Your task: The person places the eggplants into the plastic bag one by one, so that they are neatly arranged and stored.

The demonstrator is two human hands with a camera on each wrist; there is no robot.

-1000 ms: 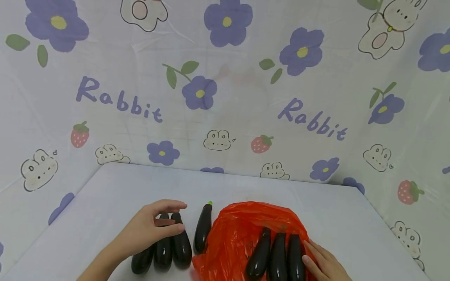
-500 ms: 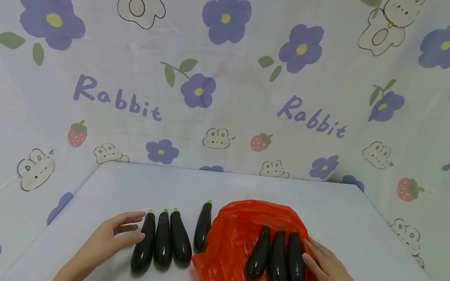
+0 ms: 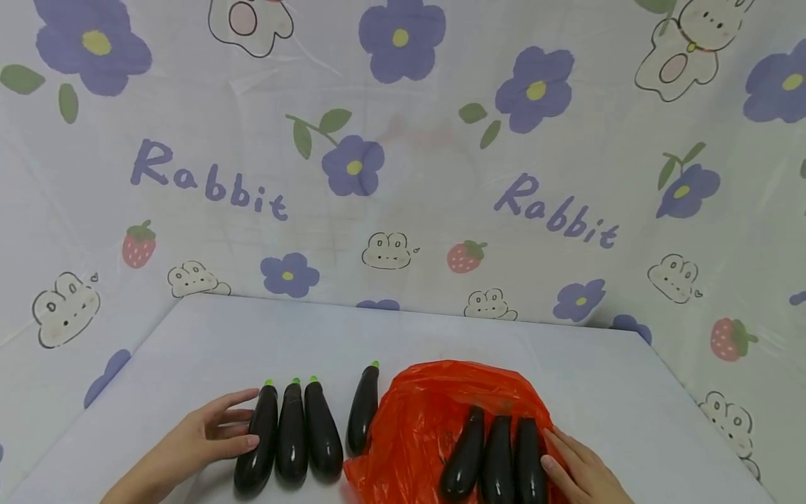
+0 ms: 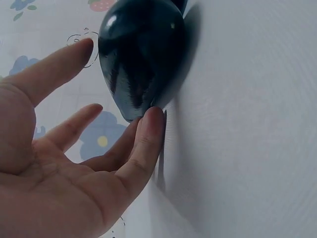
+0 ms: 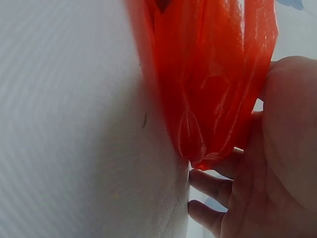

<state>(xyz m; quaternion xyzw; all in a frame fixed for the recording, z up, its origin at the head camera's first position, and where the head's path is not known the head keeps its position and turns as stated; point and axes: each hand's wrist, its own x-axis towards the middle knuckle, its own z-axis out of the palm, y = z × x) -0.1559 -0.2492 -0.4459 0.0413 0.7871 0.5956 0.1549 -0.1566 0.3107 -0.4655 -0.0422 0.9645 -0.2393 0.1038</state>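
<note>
My left hand (image 3: 200, 432), fingers spread and loosely bent, is at the left side of the leftmost dark eggplant (image 3: 257, 458). In the left wrist view a fingertip meets the lower end of that glossy eggplant (image 4: 141, 54), while the thumb stands apart from it. Two more eggplants, a middle one (image 3: 292, 437) and a right one (image 3: 324, 434), lie beside it with green tips pointing away. My right hand (image 3: 582, 467) rests against the right side of a red plastic bag (image 3: 409, 427). On the bag lie three eggplants (image 3: 497, 458), their near ends cut off by the frame.
A single eggplant (image 3: 364, 409) lies at the bag's left edge, partly covered by it. The white table (image 3: 315, 329) reaches back to a hanging cloth (image 3: 428, 196) printed with flowers and rabbits.
My left hand has moved left from above the row of eggplants, then down slightly to the leftmost one. The right hand has stayed against the bag, and the eggplants have not moved.
</note>
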